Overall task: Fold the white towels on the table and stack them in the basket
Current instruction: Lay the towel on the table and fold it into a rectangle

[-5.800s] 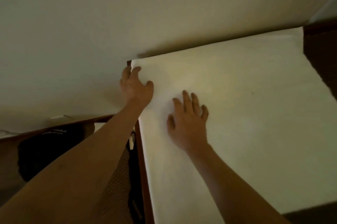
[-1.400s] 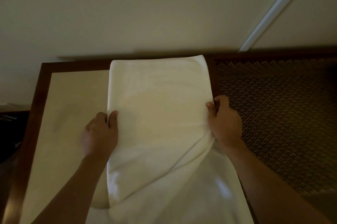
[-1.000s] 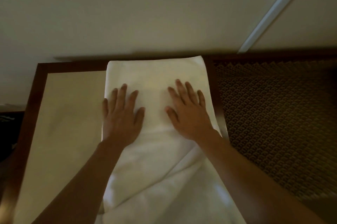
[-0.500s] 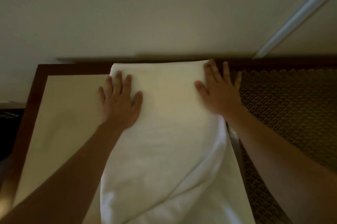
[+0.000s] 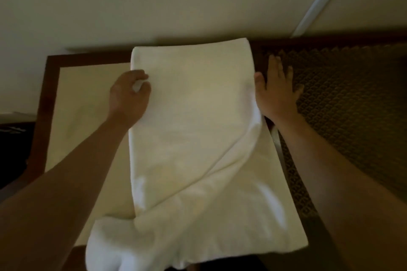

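I am partway through folding one white towel (image 5: 193, 129), and as far as I can see the task is in its early part. The towel lies down the middle of the frame on the tabletop (image 5: 72, 103), its far end near the wall at the top centre, its near end spilling over the table's front edge at the bottom. It has been doubled lengthwise into a long band, but the fold is not tidy: a diagonal ridge runs from the right edge down to the lower left, and the bottom left corner is bunched into a loose lump.

My left hand (image 5: 130, 96), left of centre, has its fingers curled onto the towel's left edge, pinching a bit of cloth. My right hand (image 5: 277, 92), right of centre, is spread flat with straight fingers just beside the towel's right edge, the thumb touching it; the fingers reach out past the table's edge over the patterned carpet (image 5: 352, 105).

Left to do, in my judgement: straighten the layers, fold the band crosswise into a compact shape, then carry it to the basket. No basket shows here, nor any other towels, so I cannot say how many are finished or waiting.
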The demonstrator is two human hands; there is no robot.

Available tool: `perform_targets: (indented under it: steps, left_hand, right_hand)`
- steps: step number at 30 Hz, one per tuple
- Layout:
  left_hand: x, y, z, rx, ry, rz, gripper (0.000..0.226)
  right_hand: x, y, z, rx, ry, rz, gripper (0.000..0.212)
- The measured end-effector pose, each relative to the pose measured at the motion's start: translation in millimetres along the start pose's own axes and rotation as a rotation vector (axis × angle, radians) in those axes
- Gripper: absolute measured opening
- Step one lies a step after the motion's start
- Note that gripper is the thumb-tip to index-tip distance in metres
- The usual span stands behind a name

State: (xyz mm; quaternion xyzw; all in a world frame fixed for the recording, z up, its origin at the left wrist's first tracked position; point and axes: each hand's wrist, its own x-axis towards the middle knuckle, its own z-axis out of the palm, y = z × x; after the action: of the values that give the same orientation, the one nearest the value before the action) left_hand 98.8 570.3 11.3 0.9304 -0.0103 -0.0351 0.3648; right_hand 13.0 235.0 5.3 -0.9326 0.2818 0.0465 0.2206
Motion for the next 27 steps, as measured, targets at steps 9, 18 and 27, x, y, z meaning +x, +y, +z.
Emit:
perform_targets:
  steps: [9,18,27]
  left_hand:
    - [-218.8,-77.4,-87.4,0.3,-0.513,-0.002,0.048]
    - [-286.8,-72.0,-118.1,0.221,-0.6,-0.206,0.046]
    - [-407.0,14.0,-106.6,-0.043,-0.222,0.054,0.006]
  right_hand:
    - [-228.8,17.4,41.0,0.249,0.038,-0.063,0.053]
    - [-363.7,-18.1,49.6,0.321,-0.021,-0.184,0.043]
    - [-416.3,-36.4,4.9,0.952,-0.42,0.13,0.038]
